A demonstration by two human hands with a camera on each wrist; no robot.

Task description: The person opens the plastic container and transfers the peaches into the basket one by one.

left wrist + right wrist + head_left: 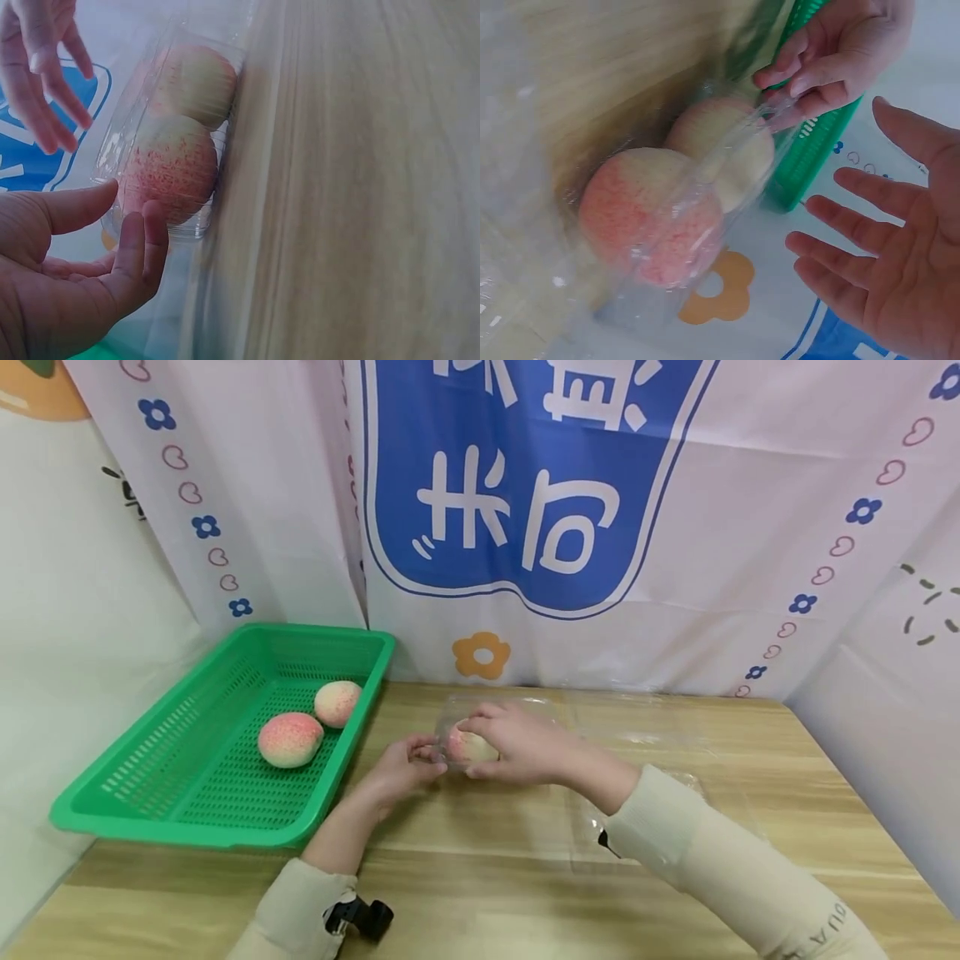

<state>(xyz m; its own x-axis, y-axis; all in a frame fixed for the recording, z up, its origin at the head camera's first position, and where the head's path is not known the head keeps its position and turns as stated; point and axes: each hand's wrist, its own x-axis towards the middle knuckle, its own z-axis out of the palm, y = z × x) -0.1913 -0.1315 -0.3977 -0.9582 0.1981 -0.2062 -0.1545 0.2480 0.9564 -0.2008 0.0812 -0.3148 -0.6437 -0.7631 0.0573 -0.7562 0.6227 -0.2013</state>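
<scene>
Two peaches, a nearer one (171, 165) and another (199, 82), lie side by side in a clear plastic box (739, 150) on the table. At the box's left end, my left hand (401, 770) pinches its edge between thumb and fingers. Over the box, my right hand (525, 743) hides much of it in the head view. The right wrist view shows that hand's fingers (855, 255) spread and relaxed, holding nothing, apart from the fruit. Whether the box's lid is fully down I cannot tell.
To the left stands a green basket (187, 835) with two more peaches, a large one (291, 740) and a smaller one (337, 703). Clear plastic packaging (592, 839) lies on the wooden table (480, 893) near my right forearm. A printed cloth (750, 527) hangs behind.
</scene>
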